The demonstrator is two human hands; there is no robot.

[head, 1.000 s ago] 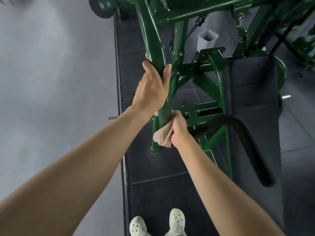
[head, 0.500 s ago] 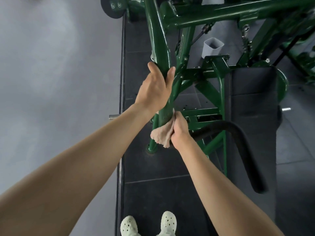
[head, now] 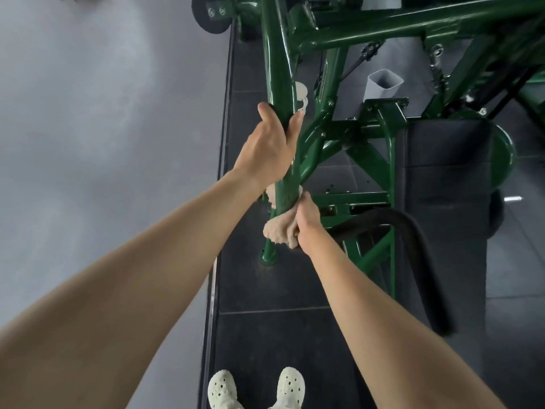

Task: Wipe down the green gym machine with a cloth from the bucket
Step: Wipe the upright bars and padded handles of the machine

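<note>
Beige cloth [head: 277, 231] partly behind green upright [head: 278, 69]

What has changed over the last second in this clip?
The beige cloth has worked further round the green upright tube of the gym machine: a fold now shows on the tube's left side. The right hand still grips the cloth at much the same height; the left hand still grips the tube above it.

On the post [head: 277, 69], the left hand [head: 267, 152] sits above the cloth [head: 278, 230].
</note>
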